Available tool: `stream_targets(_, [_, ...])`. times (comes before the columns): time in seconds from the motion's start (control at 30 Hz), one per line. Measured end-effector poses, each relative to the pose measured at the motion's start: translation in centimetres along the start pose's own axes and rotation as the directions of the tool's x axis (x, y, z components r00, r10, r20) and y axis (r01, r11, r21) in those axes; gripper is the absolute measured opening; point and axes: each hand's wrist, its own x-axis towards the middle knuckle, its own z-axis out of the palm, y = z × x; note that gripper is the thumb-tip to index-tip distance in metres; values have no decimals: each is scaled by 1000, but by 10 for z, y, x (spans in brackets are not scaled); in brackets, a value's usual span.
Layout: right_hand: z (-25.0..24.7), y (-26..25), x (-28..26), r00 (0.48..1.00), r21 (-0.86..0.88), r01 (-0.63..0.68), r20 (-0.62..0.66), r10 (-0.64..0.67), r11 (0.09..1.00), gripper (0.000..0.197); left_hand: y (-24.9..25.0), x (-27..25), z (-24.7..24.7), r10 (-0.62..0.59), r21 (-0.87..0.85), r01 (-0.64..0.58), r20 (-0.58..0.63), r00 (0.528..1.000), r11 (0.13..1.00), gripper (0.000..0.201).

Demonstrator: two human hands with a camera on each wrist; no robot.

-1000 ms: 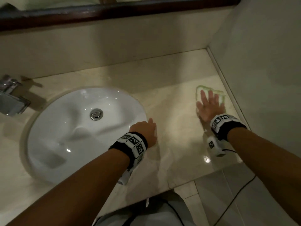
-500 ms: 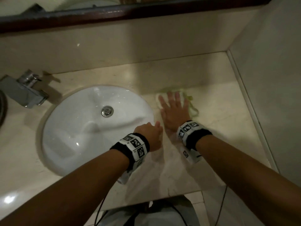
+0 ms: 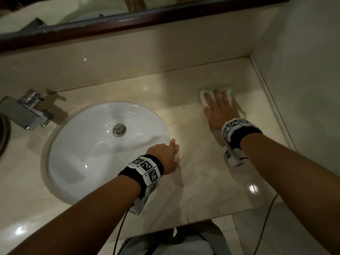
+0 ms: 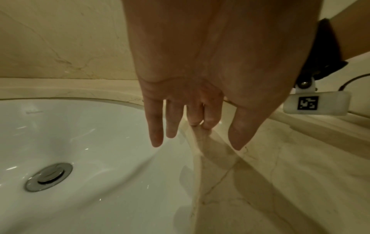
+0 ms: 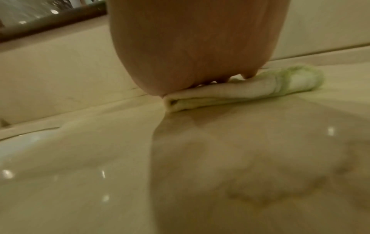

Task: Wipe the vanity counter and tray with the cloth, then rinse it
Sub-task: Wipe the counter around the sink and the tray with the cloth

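Observation:
A folded white and pale green cloth [image 3: 207, 94] [image 5: 250, 91] lies on the beige marble vanity counter [image 3: 193, 162] to the right of the sink. My right hand [image 3: 219, 107] [image 5: 190, 47] lies flat on the cloth with straight fingers and presses it onto the counter. My left hand [image 3: 165, 153] [image 4: 192, 126] rests at the right rim of the sink, fingers straight and pointing down, fingertips touching the rim and counter. It holds nothing. No tray is in view.
A round white sink [image 3: 88, 153] with a chrome drain plug [image 3: 119, 129] [image 4: 49, 176] is set into the counter. A chrome faucet [image 3: 27, 111] stands at the far left. A dark-framed mirror [image 3: 147, 17] runs along the back; a wall [image 3: 303, 70] bounds the right.
My right hand has slid the cloth from beside the sink out to the right and slightly back across the counter. The left hand has stayed at the sink rim.

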Motion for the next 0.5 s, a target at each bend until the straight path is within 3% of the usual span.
stream_targets(0.17, [1, -22, -1, 990, 106, -139, 48, 134, 985, 58, 2, 0, 5, 3, -16, -4, -11, 1000, 1000, 74])
stream_targets(0.33, [6, -81, -27, 992, 77, 107, 53, -112, 991, 59, 0, -3, -3, 25, 13, -24, -56, 998, 1000, 70])
stream_targets(0.5, [7, -76, -31, 972, 52, 219, 73, -222, 974, 56, 2, 6, -21, -19, -7, 18, -101, 995, 1000, 51])
